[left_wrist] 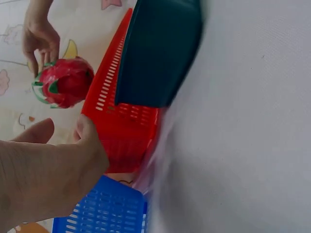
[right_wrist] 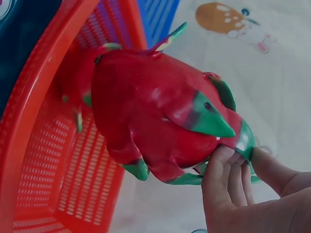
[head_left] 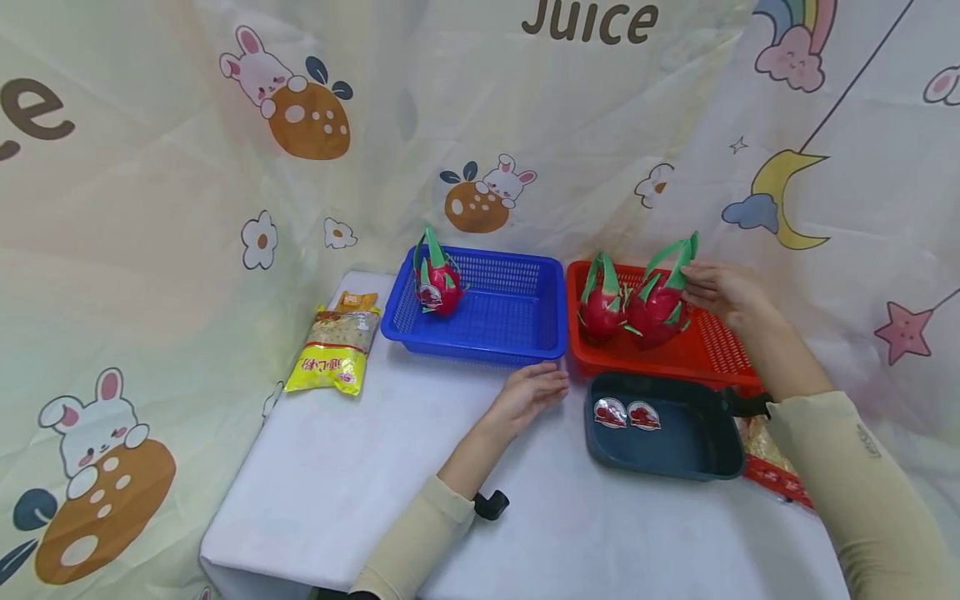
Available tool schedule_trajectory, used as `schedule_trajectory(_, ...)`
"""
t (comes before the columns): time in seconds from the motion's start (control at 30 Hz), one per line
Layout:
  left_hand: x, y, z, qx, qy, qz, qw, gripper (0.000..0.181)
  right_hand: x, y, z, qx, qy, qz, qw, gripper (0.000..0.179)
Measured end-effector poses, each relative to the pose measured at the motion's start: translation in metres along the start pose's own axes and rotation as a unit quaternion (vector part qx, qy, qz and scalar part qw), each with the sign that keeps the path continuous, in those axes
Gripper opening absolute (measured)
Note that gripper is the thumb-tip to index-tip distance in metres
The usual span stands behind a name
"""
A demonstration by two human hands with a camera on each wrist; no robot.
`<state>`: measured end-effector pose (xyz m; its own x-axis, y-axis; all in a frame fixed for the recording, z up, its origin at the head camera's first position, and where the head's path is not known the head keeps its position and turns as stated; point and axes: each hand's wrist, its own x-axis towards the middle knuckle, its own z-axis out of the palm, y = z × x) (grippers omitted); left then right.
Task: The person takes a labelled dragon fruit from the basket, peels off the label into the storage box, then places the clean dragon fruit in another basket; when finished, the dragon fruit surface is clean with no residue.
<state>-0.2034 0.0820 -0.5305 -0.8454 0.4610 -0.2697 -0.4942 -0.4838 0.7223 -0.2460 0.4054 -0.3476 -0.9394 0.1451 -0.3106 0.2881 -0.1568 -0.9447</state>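
My right hand [head_left: 720,292] pinches the green tip of a red dragon fruit [head_left: 657,315], held above the red basket [head_left: 697,358]. Close up in the right wrist view, thumb and fingers grip the leafy end of this dragon fruit [right_wrist: 150,109]. A second dragon fruit [head_left: 602,313] sits beside it in the same basket. My left hand [head_left: 528,397] holds nothing, its fingers extended near the front corner of the blue basket [head_left: 480,346]. In that blue basket lies another dragon fruit [head_left: 442,292] bearing a round sticker.
A dark teal tray [head_left: 693,446] stands in front of the red basket, with two round stickers [head_left: 627,414] inside. Left of the blue basket lies a yellow food packet [head_left: 337,343]. Another red-edged packet [head_left: 772,458] is partly hidden behind the tray and right arm.
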Motion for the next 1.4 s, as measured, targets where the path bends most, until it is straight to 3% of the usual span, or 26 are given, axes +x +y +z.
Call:
schedule_trajectory(0.27,0.008,0.006,-0.002,0.018,-0.016,0.001,0.9997,0.047,0.026,0.012,-0.024,0.011,0.026,0.025,0.9993,0.018)
schedule_trajectory(0.4,0.009,0.006,-0.003,0.025,-0.017,-0.005,0.9995,0.044,0.038,0.022,-0.032,-0.006,0.066,0.024,0.9975,0.016)
schedule_trajectory(0.53,0.012,0.006,-0.003,0.021,-0.022,-0.002,0.9995,0.042,0.048,0.026,-0.035,-0.023,0.072,0.017,0.997,0.005)
schedule_trajectory(0.73,0.021,-0.001,-0.003,0.018,-0.041,-0.019,0.9988,0.044,0.057,0.033,-0.045,-0.053,0.098,0.019,0.9936,0.009)
schedule_trajectory(0.93,0.031,-0.005,-0.004,0.005,-0.042,-0.016,0.999,0.044,0.063,0.038,-0.044,-0.05,0.073,0.011,0.996,0.009)
schedule_trajectory(1.17,0.039,-0.009,-0.003,-0.032,-0.036,-0.021,0.9986,0.042,0.078,0.04,-0.029,-0.08,0.081,0.003,0.9934,0.01)
schedule_trajectory(1.4,0.044,-0.012,0.013,-0.114,-0.004,-0.035,0.9929,0.024,0.091,0.037,-0.023,-0.094,0.127,0.015,0.9873,0.008)
